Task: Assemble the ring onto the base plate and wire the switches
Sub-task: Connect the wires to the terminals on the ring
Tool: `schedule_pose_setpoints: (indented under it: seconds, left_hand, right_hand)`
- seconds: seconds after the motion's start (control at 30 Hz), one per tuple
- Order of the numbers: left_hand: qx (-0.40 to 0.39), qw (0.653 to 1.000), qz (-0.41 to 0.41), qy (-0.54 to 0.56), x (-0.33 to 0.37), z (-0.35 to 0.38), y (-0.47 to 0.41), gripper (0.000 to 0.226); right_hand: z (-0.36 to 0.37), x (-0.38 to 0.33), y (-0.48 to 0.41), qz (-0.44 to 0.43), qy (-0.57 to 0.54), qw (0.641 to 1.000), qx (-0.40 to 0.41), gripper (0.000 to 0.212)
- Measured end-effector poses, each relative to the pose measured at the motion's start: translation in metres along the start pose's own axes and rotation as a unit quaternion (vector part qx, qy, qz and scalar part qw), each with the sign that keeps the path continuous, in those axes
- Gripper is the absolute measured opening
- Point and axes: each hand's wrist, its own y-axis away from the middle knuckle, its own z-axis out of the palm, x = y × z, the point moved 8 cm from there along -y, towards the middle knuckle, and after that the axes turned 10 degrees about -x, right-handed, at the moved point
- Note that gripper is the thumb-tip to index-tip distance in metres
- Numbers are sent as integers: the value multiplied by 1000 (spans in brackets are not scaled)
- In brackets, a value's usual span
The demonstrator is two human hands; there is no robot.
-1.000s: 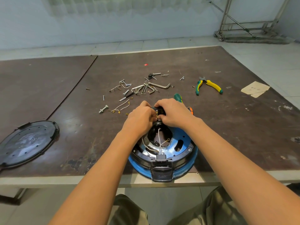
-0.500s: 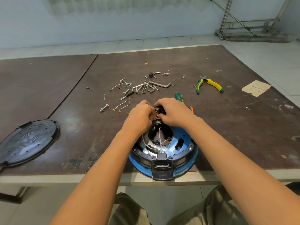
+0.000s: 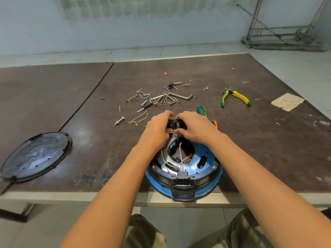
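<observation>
From my remote seat I see both hands meeting at the far rim of the blue base plate (image 3: 208,155), which sits at the near edge of the worktop (image 3: 268,140) and slightly overhangs it. A black ring (image 3: 206,177) lies on the plate's rim, and a black socket block (image 3: 182,185) is at its near side. The left hand (image 3: 157,130) and right hand (image 3: 195,127) both have their fingers curled in, pinching a small black switch (image 3: 177,124) between them just above the rim. Thin white wires (image 3: 180,156) run from the socket block up through the plate's open middle; I cannot tell where they end.

Beyond the hands lie a screwdriver (image 3: 201,110) partly hidden by the right hand, a cluster of hex keys (image 3: 179,96), a bolt (image 3: 119,120) and loose short wires (image 3: 138,119). Green-and-yellow pliers (image 3: 234,97) lie further right, near a paper scrap (image 3: 287,102). A black round cover (image 3: 35,154) rests well apart on the left.
</observation>
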Motion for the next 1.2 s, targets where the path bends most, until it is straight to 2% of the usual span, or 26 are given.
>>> schedule_pose_setpoints:
  seconds: [0.17,0.33,0.67,0.73,0.83,0.9,0.93,1.03,1.2]
  left_hand:
    - [-7,998,29,-53,5,4,-2,67]
    - [-29,998,23,-58,4,8,-1,73]
    - [-18,998,32,-46,5,7,-1,54]
    - [-21,999,36,-19,3,4,-3,52]
    - [-10,993,34,111,-9,-8,-7,41]
    - [18,983,8,181,-27,-18,-10,29]
    - [38,982,-13,182,-39,-23,-11,27]
    - [64,989,-89,103,-82,-36,-17,35]
    - [-20,979,-188,-70,-141,-36,-27,33]
  right_hand:
    - [0,0,-2,-1,2,1000,4,43]
    - [1,2,0,-3,3,1000,3,51]
    - [3,8,-7,1,-10,1000,23,45]
    - [2,8,-6,-4,-9,1000,28,44]
    - [2,8,-6,-8,-13,999,43,50]
    - [3,11,-6,-4,-15,998,58,58]
    - [3,12,-7,-1,-16,998,65,59]
    - [5,12,-7,-5,-17,997,76,60]
    - [5,11,-6,-12,-5,997,77,52]
